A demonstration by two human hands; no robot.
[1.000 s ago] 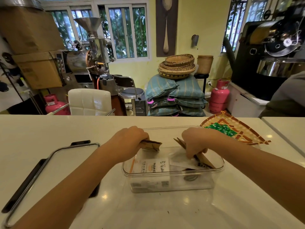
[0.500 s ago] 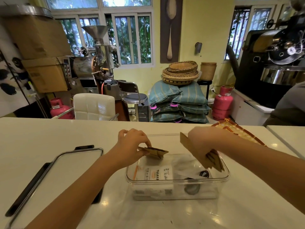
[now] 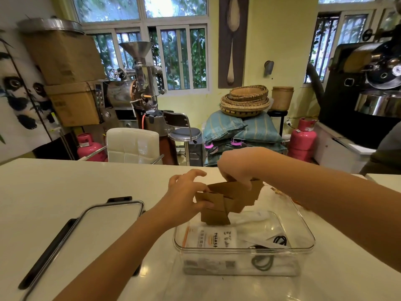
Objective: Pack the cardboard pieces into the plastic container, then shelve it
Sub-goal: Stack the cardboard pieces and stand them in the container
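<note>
A clear plastic container [image 3: 306,247] stands on the white counter in front of me, holding a white printed packet [image 3: 211,237] and dark cord loops. Above its far left part both hands hold brown cardboard pieces [image 3: 225,202]. My left hand [image 3: 184,197] pinches the lower pieces between thumb and fingers. My right hand [image 3: 237,167] grips the upper pieces from above, fingers curled down over them. The two bunches overlap and touch.
The container's lid [image 3: 86,231], clear with black clasps, lies flat on the counter [image 3: 65,187] to the left. Beyond the counter stand a white chair [image 3: 132,145], a stool, pink gas cylinders and roasting machines. A person's sleeve [image 3: 386,146] shows at far right.
Both hands have risen out of the container and come together, bringing their cardboard pieces into one overlapping bunch above it. The camera has tilted up.
</note>
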